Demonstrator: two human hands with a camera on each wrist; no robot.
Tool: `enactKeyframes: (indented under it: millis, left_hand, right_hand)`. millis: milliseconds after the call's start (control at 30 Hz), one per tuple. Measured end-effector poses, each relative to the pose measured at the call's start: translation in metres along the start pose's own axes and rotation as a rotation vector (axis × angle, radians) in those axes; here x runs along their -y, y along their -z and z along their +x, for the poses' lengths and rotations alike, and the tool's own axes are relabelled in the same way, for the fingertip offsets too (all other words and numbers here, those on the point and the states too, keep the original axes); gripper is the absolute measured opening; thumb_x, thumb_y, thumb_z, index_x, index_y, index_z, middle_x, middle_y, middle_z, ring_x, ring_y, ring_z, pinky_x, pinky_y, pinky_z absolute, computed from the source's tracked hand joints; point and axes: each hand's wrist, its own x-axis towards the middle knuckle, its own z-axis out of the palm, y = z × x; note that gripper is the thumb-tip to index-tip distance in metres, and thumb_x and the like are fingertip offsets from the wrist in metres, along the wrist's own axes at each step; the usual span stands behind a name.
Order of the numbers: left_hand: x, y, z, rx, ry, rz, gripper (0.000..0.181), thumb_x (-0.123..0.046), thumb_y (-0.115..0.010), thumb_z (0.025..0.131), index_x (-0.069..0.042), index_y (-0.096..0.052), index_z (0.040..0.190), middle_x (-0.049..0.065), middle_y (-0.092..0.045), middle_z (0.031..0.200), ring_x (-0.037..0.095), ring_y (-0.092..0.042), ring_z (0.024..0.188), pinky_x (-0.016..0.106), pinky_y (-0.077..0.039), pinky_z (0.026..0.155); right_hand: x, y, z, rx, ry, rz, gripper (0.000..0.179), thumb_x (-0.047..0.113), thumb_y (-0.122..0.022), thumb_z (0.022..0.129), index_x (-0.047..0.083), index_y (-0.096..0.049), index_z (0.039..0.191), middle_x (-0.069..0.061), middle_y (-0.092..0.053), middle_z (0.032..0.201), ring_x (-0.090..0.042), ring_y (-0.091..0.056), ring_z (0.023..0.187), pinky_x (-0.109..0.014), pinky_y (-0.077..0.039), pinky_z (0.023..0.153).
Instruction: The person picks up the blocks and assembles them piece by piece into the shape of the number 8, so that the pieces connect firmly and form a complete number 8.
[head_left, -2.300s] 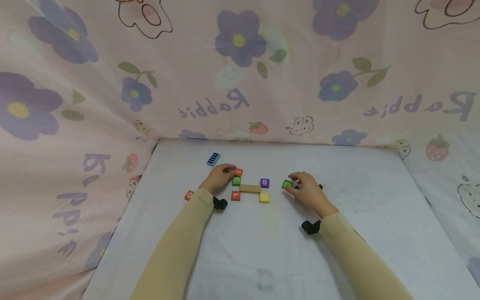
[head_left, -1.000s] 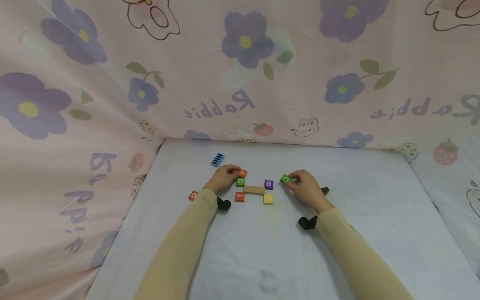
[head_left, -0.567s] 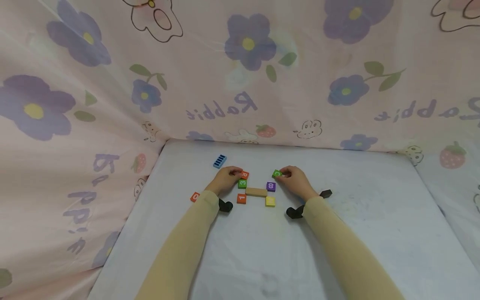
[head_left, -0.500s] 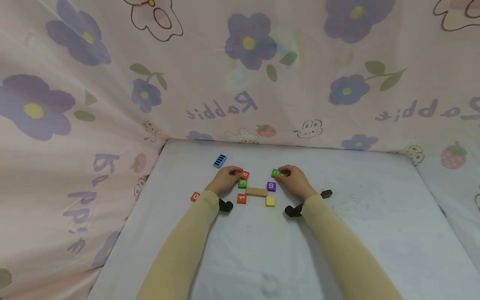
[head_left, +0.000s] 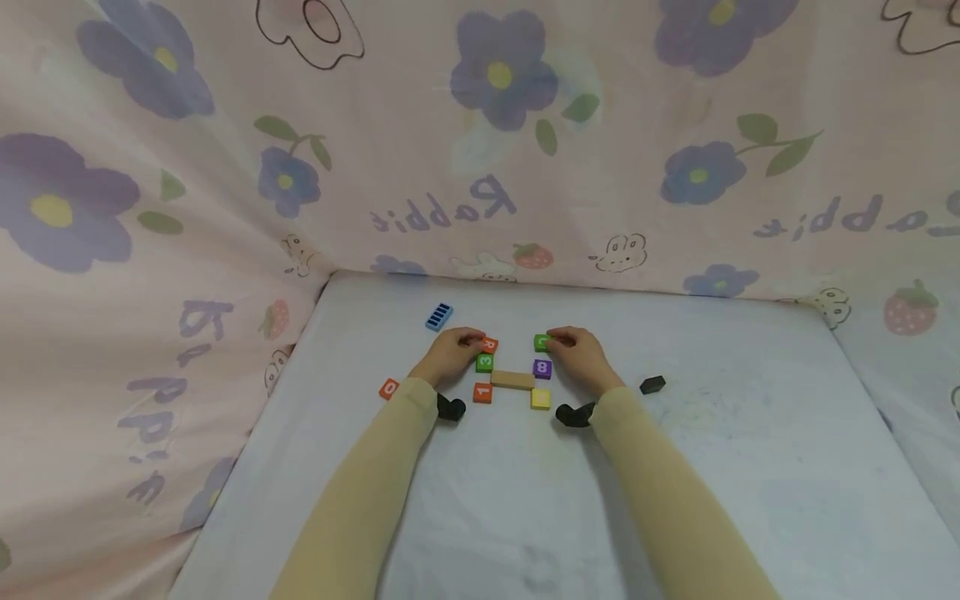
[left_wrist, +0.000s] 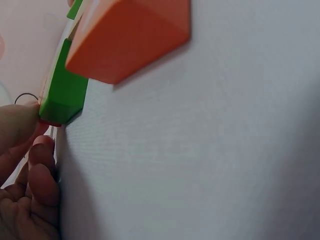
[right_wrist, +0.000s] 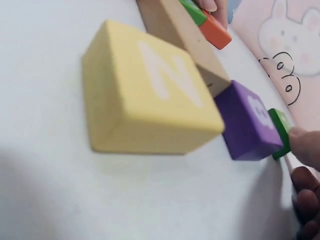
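Observation:
My left hand [head_left: 444,358] pinches the orange letter block marked R [head_left: 490,344], at the far end of the left row. Just nearer lies a green block with a 3 [head_left: 484,362], then an orange block with a 1 [head_left: 483,392]. A wooden plank [head_left: 513,380] runs from this row to a purple 8 block [head_left: 542,369] and a yellow block [head_left: 540,399], which bears a white letter in the right wrist view. Between thumb and fingers, my right hand [head_left: 581,358] holds a green block marked C [head_left: 542,342], just beyond the purple one.
A blue block with dark bars [head_left: 439,316] lies at the back left, and an orange 0 block [head_left: 388,388] left of my left forearm. Right of my right hand is a dark block [head_left: 652,384]. Patterned cloth [head_left: 420,217] walls the white table's back and left.
My right hand has moved left with the green C block, from the right of the purple block to just beyond it. The left hand has stayed at the orange R block.

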Motion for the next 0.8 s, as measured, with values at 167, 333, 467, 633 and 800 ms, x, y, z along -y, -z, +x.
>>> enactKeyframes:
  millis: [167,333,467,633,800]
  left_hand:
    - [-0.0032,0.0009,0.0014,0.007,-0.009,0.021,0.031,-0.032,-0.058,0.098,-0.024,-0.062,0.127,-0.002,-0.058,0.119,0.018,-0.052,0.105,0.038,-0.042,0.094]
    - [-0.0032,0.0021,0.0010,-0.008,-0.027,0.039,0.030,-0.032,-0.058,0.098,-0.021,-0.063,0.126,-0.001,-0.058,0.119,0.017,-0.053,0.104,0.037,-0.042,0.092]
    - [-0.0034,0.0022,-0.0002,-0.008,-0.035,0.030,0.030,-0.031,-0.058,0.098,-0.020,-0.063,0.126,0.000,-0.059,0.119,0.017,-0.053,0.104,0.037,-0.042,0.092]
    - [-0.0038,0.0013,-0.0021,-0.011,-0.027,0.025,0.030,-0.031,-0.058,0.098,-0.020,-0.063,0.126,0.000,-0.059,0.119,0.017,-0.053,0.104,0.037,-0.042,0.093]
    - [-0.0036,0.0007,-0.0023,-0.014,-0.026,0.026,0.030,-0.031,-0.059,0.098,-0.019,-0.064,0.125,-0.001,-0.059,0.116,0.017,-0.053,0.102,0.037,-0.042,0.092]
  right_hand:
    - [0.0003,0.0002,-0.0029,0.005,0.035,-0.010,0.033,0.027,-0.058,0.098,0.012,-0.061,0.128,-0.007,-0.056,0.117,-0.025,-0.049,0.108,-0.044,-0.038,0.096]
    - [0.0011,0.0000,-0.0024,0.038,0.054,-0.027,0.032,0.028,-0.058,0.098,0.014,-0.062,0.126,-0.006,-0.056,0.117,-0.024,-0.048,0.106,-0.043,-0.039,0.094]
    - [0.0023,0.0004,-0.0030,0.055,0.052,-0.041,0.031,0.028,-0.059,0.097,0.015,-0.063,0.125,-0.005,-0.055,0.118,-0.024,-0.048,0.106,-0.043,-0.039,0.094]
    - [0.0032,0.0010,-0.0043,0.070,0.053,-0.038,0.031,0.028,-0.059,0.097,0.016,-0.064,0.125,-0.005,-0.056,0.121,-0.025,-0.048,0.106,-0.044,-0.038,0.094]
    - [0.0002,0.0007,-0.0036,0.075,0.043,-0.049,0.031,0.030,-0.058,0.097,0.018,-0.063,0.125,-0.005,-0.054,0.125,-0.025,-0.047,0.110,-0.047,-0.036,0.098]
